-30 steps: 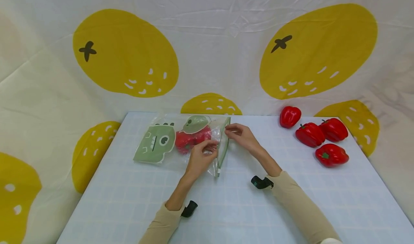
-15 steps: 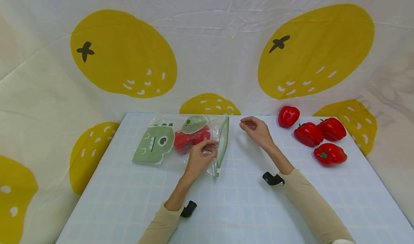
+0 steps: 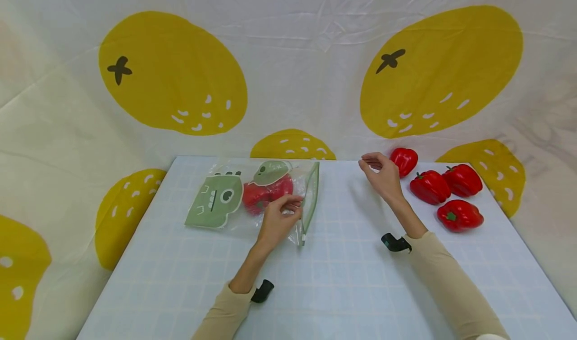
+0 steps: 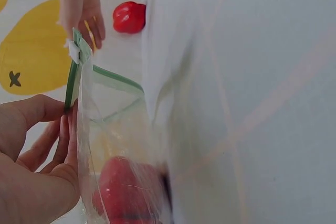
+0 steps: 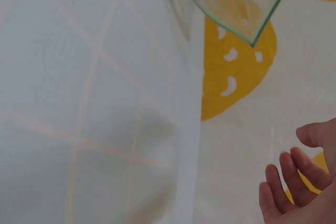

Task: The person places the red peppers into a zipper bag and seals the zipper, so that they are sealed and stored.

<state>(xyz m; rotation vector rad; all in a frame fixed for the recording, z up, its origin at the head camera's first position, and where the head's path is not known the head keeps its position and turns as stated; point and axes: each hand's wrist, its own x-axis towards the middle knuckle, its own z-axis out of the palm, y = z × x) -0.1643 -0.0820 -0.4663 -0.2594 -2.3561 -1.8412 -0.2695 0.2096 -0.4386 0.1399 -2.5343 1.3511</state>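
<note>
A clear zip bag (image 3: pixel 234 215) with green dinosaur prints lies on the table, red bell peppers (image 3: pixel 258 198) inside it. Its green-edged mouth faces right and gapes apart in the left wrist view. There, my left hand (image 4: pixel 39 166) pinches one side of the green zip rim (image 4: pixel 70 90) between thumb and fingers. My right hand (image 3: pixel 384 179) hovers with loosely bent fingers and nothing in them, just left of a red bell pepper (image 3: pixel 406 160) that it partly covers. In the right wrist view the right hand (image 5: pixel 302 187) has thumb and fingers apart.
Other loose red bell peppers lie at the right: one stemmed pepper (image 3: pixel 430 187), one behind it (image 3: pixel 464 180) and one in front (image 3: pixel 460 216). The pale checked table (image 3: pixel 333 280) ends at the back against a hanging cloth (image 3: pixel 302 79) printed with yellow fruit.
My right hand has left the bag's rim and moved right, up to the rearmost loose pepper. My left hand and the bag have stayed in place.
</note>
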